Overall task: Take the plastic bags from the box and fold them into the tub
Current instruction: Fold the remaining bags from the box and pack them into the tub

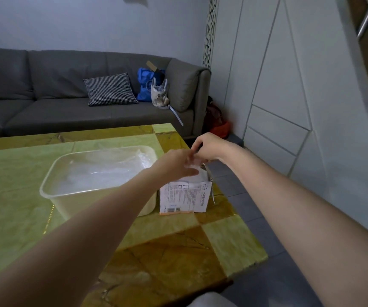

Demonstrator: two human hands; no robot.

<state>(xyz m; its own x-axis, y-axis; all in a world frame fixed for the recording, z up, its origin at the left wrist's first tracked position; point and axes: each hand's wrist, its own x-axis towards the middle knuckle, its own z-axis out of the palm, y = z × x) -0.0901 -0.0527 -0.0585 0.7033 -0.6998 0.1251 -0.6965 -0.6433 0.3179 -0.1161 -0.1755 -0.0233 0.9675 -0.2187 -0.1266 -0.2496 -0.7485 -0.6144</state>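
Note:
A small white printed box stands on the green and brown table, right of a clear plastic tub. Clear plastic bags lie inside the tub. Both my hands meet over the top of the box. My left hand reaches in from the left with its fingers on a clear plastic bag that sticks up from the box. My right hand curls over from the right and pinches the same bag at its top. The opening of the box is hidden behind my hands.
The box sits close to the table's right edge, with grey floor tiles beyond. A grey sofa runs behind the table, with a checked cushion and a blue bag on it. White cabinets stand at the right.

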